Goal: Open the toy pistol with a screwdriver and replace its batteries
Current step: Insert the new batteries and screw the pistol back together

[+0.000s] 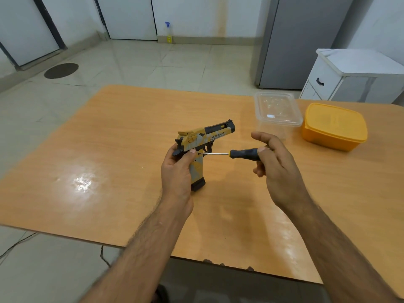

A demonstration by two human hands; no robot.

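A yellow, grey and black toy pistol (207,136) is held upright above the wooden table (109,149), barrel pointing right and away. My left hand (177,173) grips its handle from behind, thumb lying on the side. A screwdriver (244,153) with a black handle lies level, its metal tip set against the pistol's grip just beside my left thumb. My right hand (275,165) holds the screwdriver's handle between thumb and curled fingers, with the index finger stretched out above it.
A clear plastic container (277,110) and a closed yellow box (334,125) stand at the table's far right. Behind them are a white cabinet (349,77) and a grey fridge (297,40). Tiled floor lies to the left and beyond.
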